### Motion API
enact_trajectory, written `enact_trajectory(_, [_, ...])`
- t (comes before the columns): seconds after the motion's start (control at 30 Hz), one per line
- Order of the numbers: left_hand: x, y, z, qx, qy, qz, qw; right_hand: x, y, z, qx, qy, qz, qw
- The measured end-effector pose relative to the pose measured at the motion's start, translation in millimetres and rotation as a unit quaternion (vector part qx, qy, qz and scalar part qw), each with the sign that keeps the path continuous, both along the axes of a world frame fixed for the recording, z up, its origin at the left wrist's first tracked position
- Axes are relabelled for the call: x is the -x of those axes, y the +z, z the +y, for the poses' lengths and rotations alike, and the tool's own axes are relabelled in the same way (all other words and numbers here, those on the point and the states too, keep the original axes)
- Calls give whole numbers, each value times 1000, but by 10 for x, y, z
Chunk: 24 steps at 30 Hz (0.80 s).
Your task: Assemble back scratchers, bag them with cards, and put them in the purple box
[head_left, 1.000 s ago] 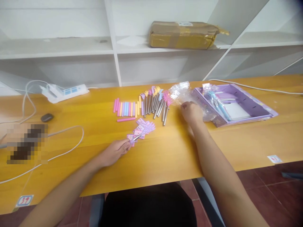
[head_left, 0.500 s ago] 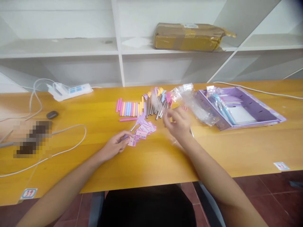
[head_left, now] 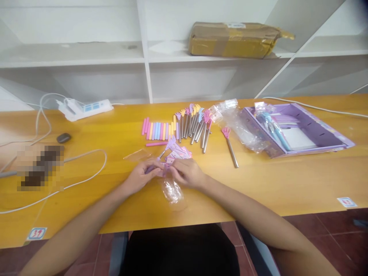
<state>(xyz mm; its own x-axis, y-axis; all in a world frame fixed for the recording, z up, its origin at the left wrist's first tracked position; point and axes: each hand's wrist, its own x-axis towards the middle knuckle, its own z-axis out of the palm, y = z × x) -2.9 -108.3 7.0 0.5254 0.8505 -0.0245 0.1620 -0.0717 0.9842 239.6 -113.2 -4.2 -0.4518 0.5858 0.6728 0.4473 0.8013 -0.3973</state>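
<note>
My left hand is closed around the purple grip of a back scratcher, whose hand-shaped head points away from me. Beside it, my right hand pinches a clear plastic bag that hangs toward the near edge. Both hands' fingertips almost meet over the printed cards, which lie in a loose fan. Behind them are a row of pastel grip tubes and a pile of metal back scratchers. A single pink back scratcher lies apart on the right.
Clear plastic bags lie beside a purple box holding packaged items. A power strip with white cables and a small black object are on the left. A taped carton sits on the shelf behind the table.
My right hand has moved left and nearer, from beside the back scratcher pile to my left hand, bringing the plastic bag. The left hand has stayed with its back scratcher.
</note>
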Motion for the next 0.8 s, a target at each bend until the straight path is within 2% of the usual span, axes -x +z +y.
enact_trajectory(0.07, [6,40,-4,17,13,4,1000,-33,26,26,152,-3,50,987])
enact_trajectory(0.1, [7,58,-15,28,18,6,999,-37,30,41,238,13,87,967])
enact_trajectory(0.17, [3,80,-43,36,9,6,999,-22,20,70,389,63,171,903])
enact_trajectory(0.23, [-7,86,-65,20,-19,2,1000,12,-3,87,478,111,235,839])
enact_trajectory(0.3, [-15,82,-72,3,-53,6,999,46,-19,90,525,139,259,799])
enact_trajectory(0.37, [-14,76,-66,-3,-77,15,997,59,-13,86,557,151,259,775])
enact_trajectory(0.43, [-2,69,-54,-2,-62,7,998,42,20,94,559,129,282,769])
enact_trajectory(0.53, [25,60,-28,-4,58,-69,996,-32,102,146,490,46,392,778])
enact_trajectory(0.63, [43,62,12,19,198,-167,966,-117,174,209,421,-5,475,773])
enact_trajectory(0.73, [49,84,58,40,267,-227,936,-163,201,210,424,36,465,776])
enact_trajectory(0.8, [52,102,83,39,292,-239,925,-168,198,170,480,101,425,761])
